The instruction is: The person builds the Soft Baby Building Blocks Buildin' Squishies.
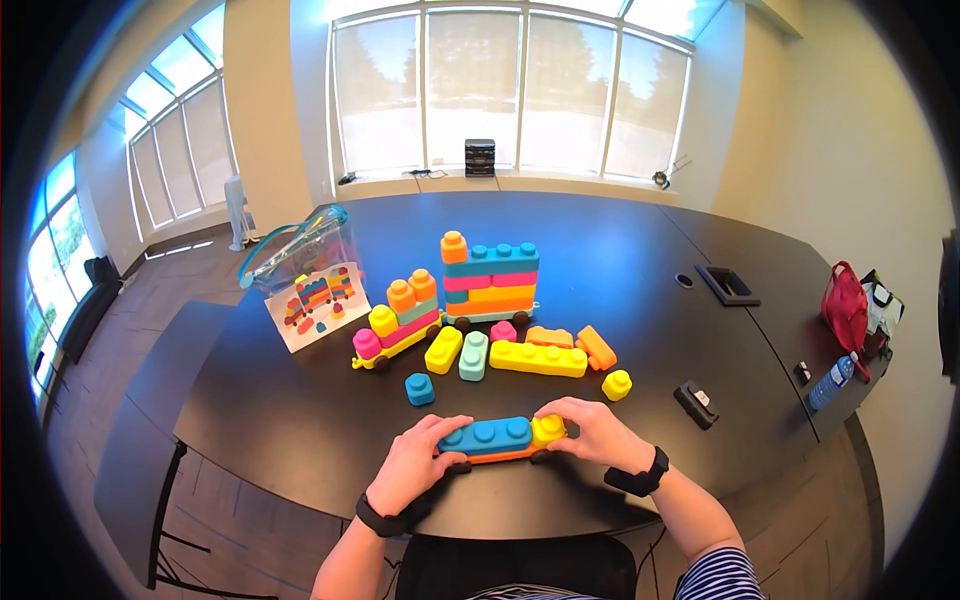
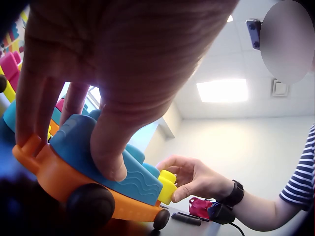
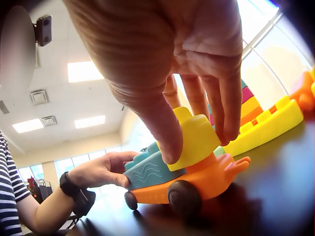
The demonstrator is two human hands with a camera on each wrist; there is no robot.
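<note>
An orange wheeled base (image 3: 204, 178) stands on the table near its front edge. On it sits a long blue block (image 1: 487, 434), gripped at its left end by my left hand (image 1: 415, 462), thumb on the near side and fingers on the far side. At the base's right end my right hand (image 1: 600, 436) pinches a small yellow block (image 3: 196, 140) between thumb and fingers. In the right wrist view this block is tilted against the end of the blue block; whether it is pressed down fully I cannot tell.
Beyond the hands lie a small blue block (image 1: 420, 389), a long yellow block (image 1: 538, 359), a small yellow block (image 1: 617, 385) and several others. Two built wagons (image 1: 490, 285) stand behind. A picture card (image 1: 318, 304), clear bag (image 1: 310, 250), black device (image 1: 696, 403) and bottle (image 1: 832, 382) are farther out.
</note>
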